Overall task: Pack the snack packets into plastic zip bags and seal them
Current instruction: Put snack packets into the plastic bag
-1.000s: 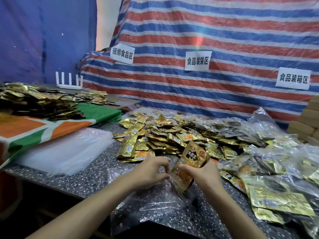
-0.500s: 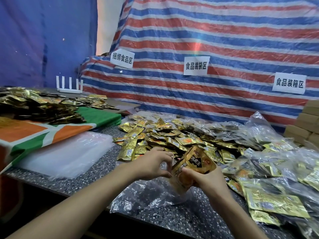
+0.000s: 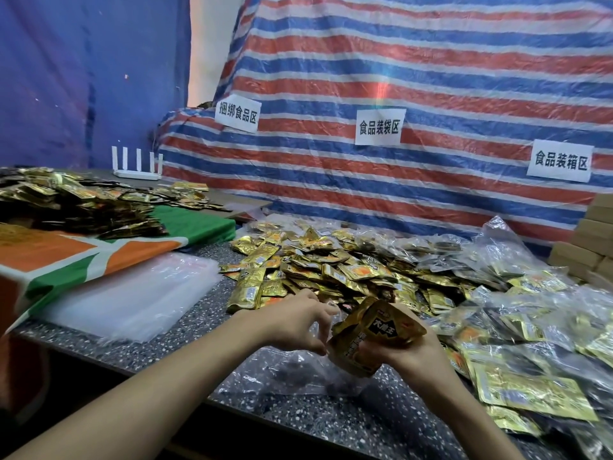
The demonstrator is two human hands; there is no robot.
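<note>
Speckled bench [image 3: 298, 418] spans the lower frame; at lower centre I see my right hand [image 3: 409, 358] gripping a bunch of gold snack packets [image 3: 371, 333], my left hand [image 3: 297, 327] pinching the clear zip bag [image 3: 282, 371] beside them.

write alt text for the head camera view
A person's right hand grips a bundle of gold snack packets while the left hand pinches a clear zip bag on a speckled table. A loose packet pile lies behind.

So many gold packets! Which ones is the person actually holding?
The bunch of gold packets in the right hand, up off the table beside the left hand, which pinches the zip bag. All others lie on the table, loose or bagged.
</note>
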